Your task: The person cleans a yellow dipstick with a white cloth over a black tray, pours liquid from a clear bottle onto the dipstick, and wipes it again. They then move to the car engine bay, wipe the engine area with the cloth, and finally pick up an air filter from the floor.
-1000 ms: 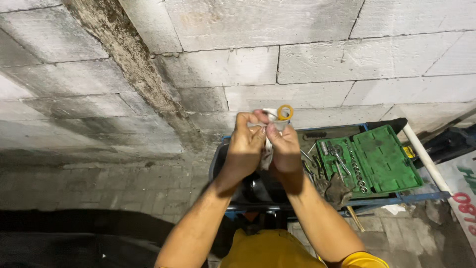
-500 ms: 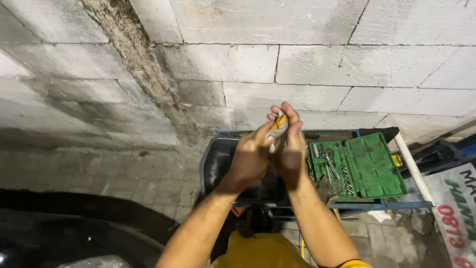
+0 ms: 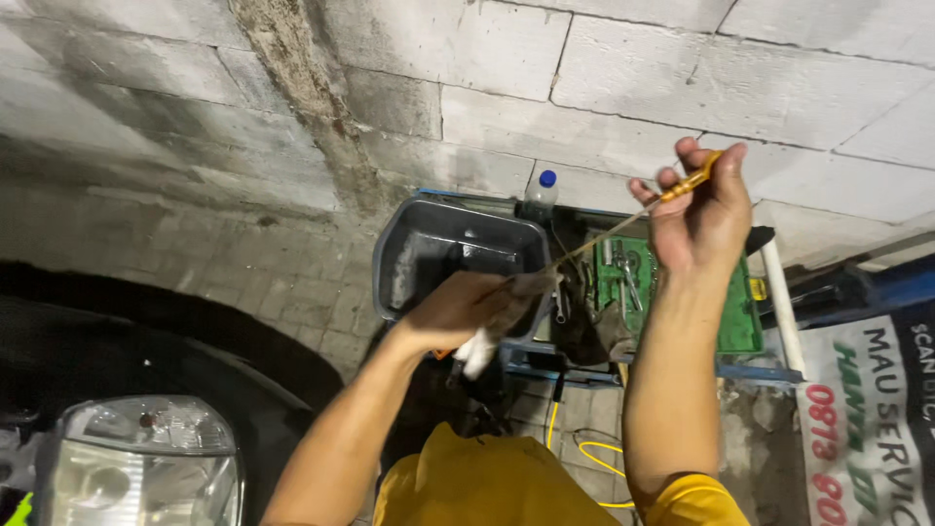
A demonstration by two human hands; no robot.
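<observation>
My right hand [image 3: 703,209] is raised and grips the orange ring handle of a thin metal dipstick [image 3: 614,227]. The rod slants down and left to my left hand [image 3: 466,310]. That hand is closed around a white rag [image 3: 477,351] pinched over the lower end of the rod, whose tip is hidden. Both hands hang above a grey plastic tray [image 3: 429,244] and an open green tool case [image 3: 732,312] holding sockets and wrenches.
A block wall rises behind the blue cart [image 3: 623,365] that carries the tray and case. A bottle with a blue cap [image 3: 542,191] stands at the back. A dark car with a headlight [image 3: 146,458] is at lower left. A white pipe [image 3: 781,302] and a printed banner [image 3: 872,429] lie right.
My hands were together in front of the wall; now the right has risen to the right with the handle, and the left has slid down the rod with the rag.
</observation>
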